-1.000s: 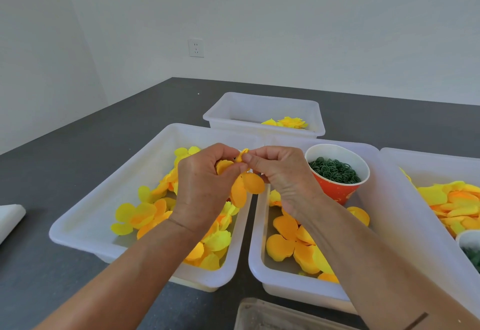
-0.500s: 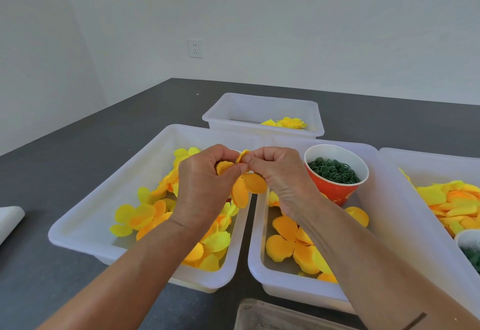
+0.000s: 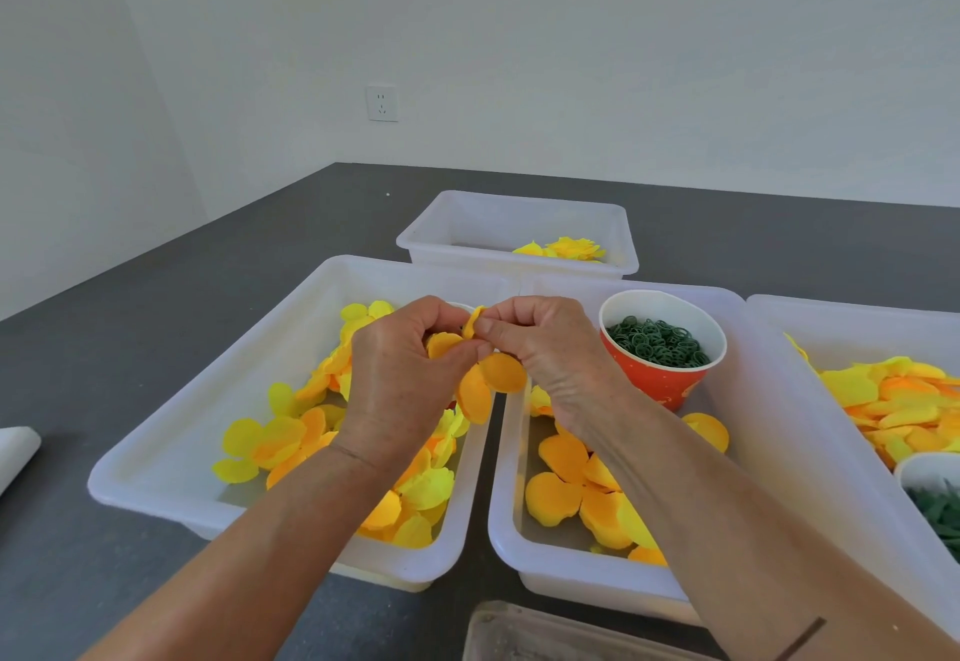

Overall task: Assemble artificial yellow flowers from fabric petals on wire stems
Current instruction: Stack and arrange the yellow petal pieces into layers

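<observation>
Petals, orange and yellow, are lying everywhere across the dark table (image 3: 156,348): heaps are filling the big left tray (image 3: 249,374), more are sitting in the middle tray (image 3: 748,400) and the right tray (image 3: 852,317), and a few are resting in the far tray (image 3: 467,223). An orange cup (image 3: 670,385) of green rings (image 3: 657,343) is standing in the middle tray. Both hands are meeting above the gap between trays: the left hand (image 3: 400,379) and the right hand (image 3: 545,343) are each pinching one orange petal cluster (image 3: 493,374), fingers curled tight.
</observation>
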